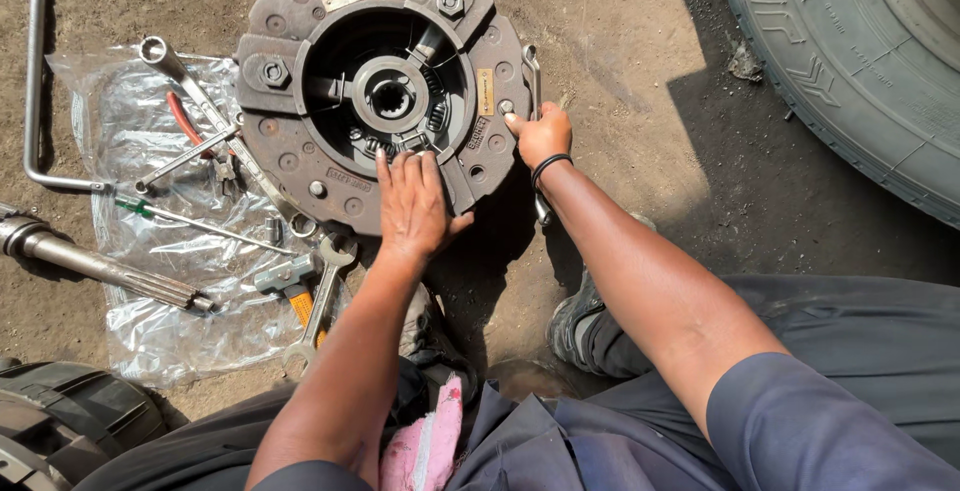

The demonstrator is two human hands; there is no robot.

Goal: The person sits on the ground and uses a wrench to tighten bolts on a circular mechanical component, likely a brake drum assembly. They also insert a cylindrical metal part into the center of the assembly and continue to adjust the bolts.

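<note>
A round rusty clutch pressure plate (290, 131) with a splined hub at its centre lies flat on the dirt. My left hand (411, 203) rests palm down on its near rim, fingers spread. At the plate's right edge my right hand (543, 135) grips the rim, with a finger on a bolt hole. A black band circles that wrist. A wrench (534, 76) lies beside this hand along the plate's right edge.
A clear plastic sheet (150, 311) at the left holds wrenches, pliers, a screwdriver and a hammer (290, 281). A splined shaft (100, 266) and a bent steel bar (36, 81) lie at far left. A large tyre (860, 61) fills the top right, another tyre (60, 421) bottom left.
</note>
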